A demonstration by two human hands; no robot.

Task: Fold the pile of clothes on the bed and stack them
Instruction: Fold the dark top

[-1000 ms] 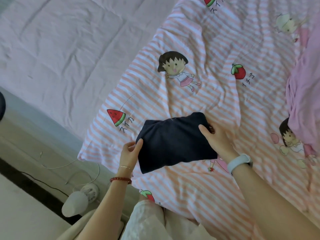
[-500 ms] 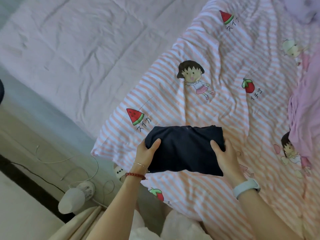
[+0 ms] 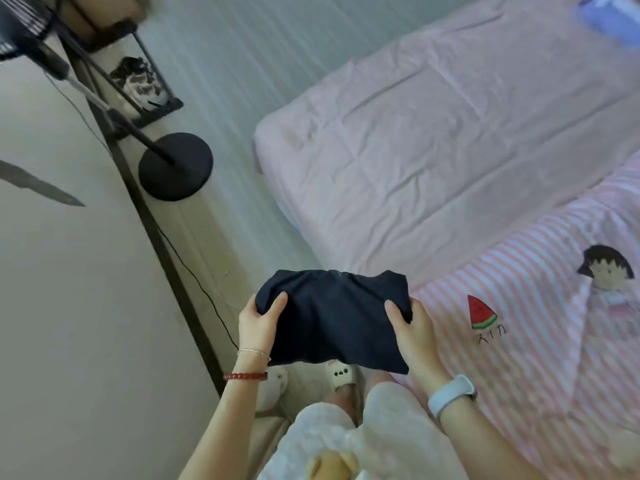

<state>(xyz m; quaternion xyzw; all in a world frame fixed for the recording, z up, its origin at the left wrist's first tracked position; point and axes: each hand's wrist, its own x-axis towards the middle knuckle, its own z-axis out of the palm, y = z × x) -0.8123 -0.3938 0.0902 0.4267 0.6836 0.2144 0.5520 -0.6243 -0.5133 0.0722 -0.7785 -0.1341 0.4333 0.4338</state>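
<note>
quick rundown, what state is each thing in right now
dark garment: folded, held up off the bed
left hand: grips the garment's left edge
right hand: grips its right edge
striped quilt: spread out, wrinkled
pink sheet: creased, flat on the bed
fan base: standing on the floor

The striped quilt cover (image 3: 540, 341) carried the only legible writing: three dark Japanese katakana characters (image 3: 491, 333), reading スイカ, printed directly below a watermelon-slice motif (image 3: 480, 312). The characters stood tilted, following the slant of the cloth. No other text, brand or number could be read.
</note>
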